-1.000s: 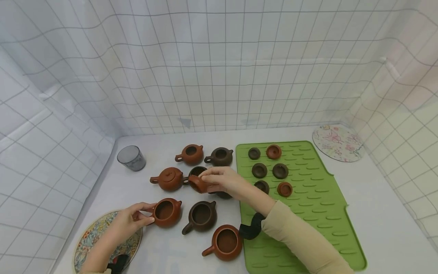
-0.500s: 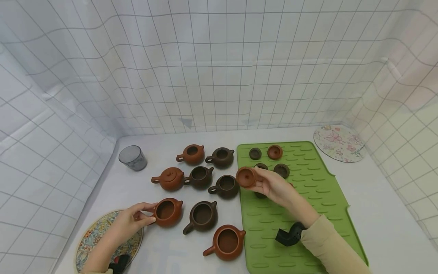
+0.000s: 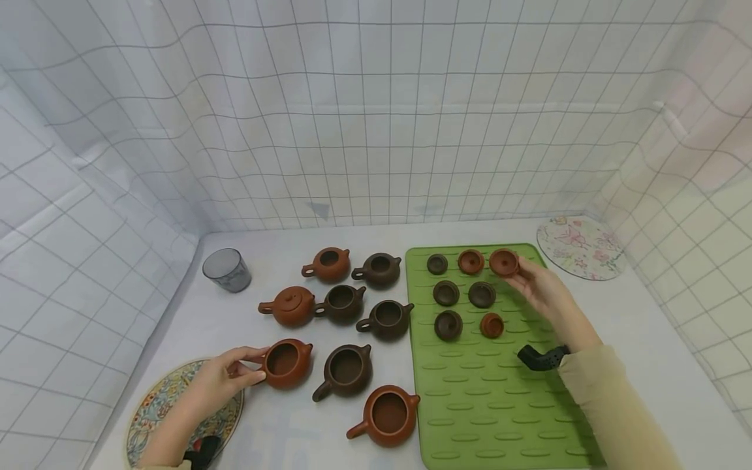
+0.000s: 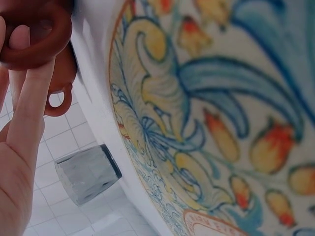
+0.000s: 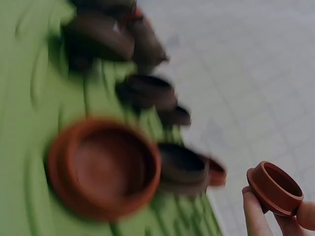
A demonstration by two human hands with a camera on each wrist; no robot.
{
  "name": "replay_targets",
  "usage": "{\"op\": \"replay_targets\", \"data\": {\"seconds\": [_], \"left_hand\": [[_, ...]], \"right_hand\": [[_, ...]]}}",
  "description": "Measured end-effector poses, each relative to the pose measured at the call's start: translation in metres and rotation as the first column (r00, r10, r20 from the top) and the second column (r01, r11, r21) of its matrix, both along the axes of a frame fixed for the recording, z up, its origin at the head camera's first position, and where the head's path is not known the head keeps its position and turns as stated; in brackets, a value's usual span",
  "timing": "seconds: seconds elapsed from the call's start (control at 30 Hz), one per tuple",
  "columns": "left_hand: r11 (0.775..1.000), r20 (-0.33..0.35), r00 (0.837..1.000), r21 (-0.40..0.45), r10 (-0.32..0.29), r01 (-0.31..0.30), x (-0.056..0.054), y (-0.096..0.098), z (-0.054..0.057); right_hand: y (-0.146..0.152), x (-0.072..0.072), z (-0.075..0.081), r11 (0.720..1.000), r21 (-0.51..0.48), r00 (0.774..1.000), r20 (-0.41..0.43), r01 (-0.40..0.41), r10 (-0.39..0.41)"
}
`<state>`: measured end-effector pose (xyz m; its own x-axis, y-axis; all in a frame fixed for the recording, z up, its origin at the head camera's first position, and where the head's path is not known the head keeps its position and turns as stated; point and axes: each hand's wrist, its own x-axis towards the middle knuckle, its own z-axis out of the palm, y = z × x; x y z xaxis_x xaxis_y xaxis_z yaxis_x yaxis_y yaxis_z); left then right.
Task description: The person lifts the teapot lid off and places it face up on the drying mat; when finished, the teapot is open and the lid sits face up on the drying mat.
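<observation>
My left hand point(image 3: 214, 385) pinches the handle of a lidless red-brown clay teapot point(image 3: 302, 367), which sits on the white surface. In the left wrist view its loop handle point(image 4: 60, 46) shows between thumb and fingers. At the far right of the green mat point(image 3: 499, 405), my right hand point(image 3: 546, 290) holds a red-brown teapot lid point(image 3: 504, 264) by its edge, hollow side up. The right wrist view shows this lid point(image 5: 278, 191) held in the fingertips. Several dark lids point(image 3: 446, 293) and two other red-brown lids point(image 3: 492, 325) lie on the mat beside that hand.
Several lidless teapots point(image 3: 357, 378) stand between the left hand and the mat. One red-brown teapot point(image 3: 292, 308) wears its lid. A grey glass point(image 3: 229, 274) stands back left, a patterned plate point(image 3: 154, 408) lies under the left forearm, and a floral round board point(image 3: 581, 248) lies back right.
My right hand has carried the lid from above the teapots rightward to the mat's far right, turning its hollow side up. My left hand stays on its teapot.
</observation>
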<state>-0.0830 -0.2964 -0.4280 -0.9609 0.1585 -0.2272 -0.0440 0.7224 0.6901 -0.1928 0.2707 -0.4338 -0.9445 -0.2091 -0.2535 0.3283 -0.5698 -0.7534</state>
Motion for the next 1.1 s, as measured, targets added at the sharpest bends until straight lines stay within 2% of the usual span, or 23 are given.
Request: {"op": "replay_targets", "data": {"seconds": [0.1, 0.17, 0.27, 0.33, 0.4, 0.5, 0.6, 0.63, 0.67, 0.77, 0.8, 1.03, 1.1], "left_hand": [[1.000, 0.001, 1.000, -0.005, 0.000, 0.000, 0.001, 0.000, 0.000], [1.000, 0.005, 1.000, -0.003, -0.002, 0.002, 0.001, 0.000, 0.000], [1.000, 0.006, 1.000, 0.011, -0.006, 0.006, 0.000, 0.000, -0.001], [1.000, 0.002, 1.000, 0.021, -0.008, 0.007, -0.001, 0.000, -0.001], [1.000, -0.006, 1.000, 0.021, -0.009, 0.009, -0.001, 0.000, -0.002], [1.000, -0.022, 1.000, 0.009, -0.012, 0.012, -0.001, -0.001, -0.002], [1.000, -0.027, 1.000, 0.000, -0.013, 0.013, 0.000, -0.001, -0.002], [1.000, -0.026, 1.000, -0.002, -0.014, 0.014, 0.001, -0.001, -0.002], [1.000, -0.023, 1.000, -0.002, -0.010, 0.010, 0.001, 0.000, -0.002], [1.000, -0.023, 1.000, 0.001, -0.010, 0.010, 0.002, 0.001, -0.001], [1.000, -0.027, 1.000, 0.003, -0.012, 0.012, 0.002, 0.001, -0.001], [0.999, -0.023, 0.998, -0.005, -0.053, 0.053, -0.002, 0.001, 0.004], [0.998, -0.028, 0.998, -0.004, -0.058, 0.058, -0.004, 0.001, 0.007]], "right_hand": [[0.013, -0.010, -0.008, 0.993, 0.114, 0.998, 0.045, 0.044, -0.049], [0.018, -0.014, -0.014, 0.973, 0.224, 0.997, 0.047, 0.048, -0.060], [0.022, -0.018, -0.021, 0.921, 0.388, 0.998, 0.023, 0.046, -0.060], [0.022, -0.020, -0.024, 0.867, 0.496, 0.998, 0.011, 0.050, -0.063], [0.021, -0.022, -0.026, 0.794, 0.606, 0.997, 0.003, 0.055, -0.072], [0.018, -0.025, -0.025, 0.620, 0.783, 0.997, -0.002, 0.046, -0.071], [0.015, -0.027, -0.024, 0.442, 0.896, 0.997, -0.011, 0.046, -0.082], [0.014, -0.027, -0.023, 0.392, 0.919, 0.996, -0.015, 0.047, -0.085], [0.014, -0.027, -0.022, 0.361, 0.931, 0.996, -0.019, 0.051, -0.092], [0.013, -0.027, -0.021, 0.289, 0.955, 0.994, -0.037, 0.066, -0.107], [0.012, -0.026, -0.020, 0.277, 0.958, 0.994, -0.043, 0.071, -0.105], [0.011, -0.022, -0.014, 0.222, 0.971, 0.995, -0.079, 0.090, -0.058], [0.010, -0.022, -0.012, 0.196, 0.976, 0.995, -0.090, 0.096, -0.037]]}}
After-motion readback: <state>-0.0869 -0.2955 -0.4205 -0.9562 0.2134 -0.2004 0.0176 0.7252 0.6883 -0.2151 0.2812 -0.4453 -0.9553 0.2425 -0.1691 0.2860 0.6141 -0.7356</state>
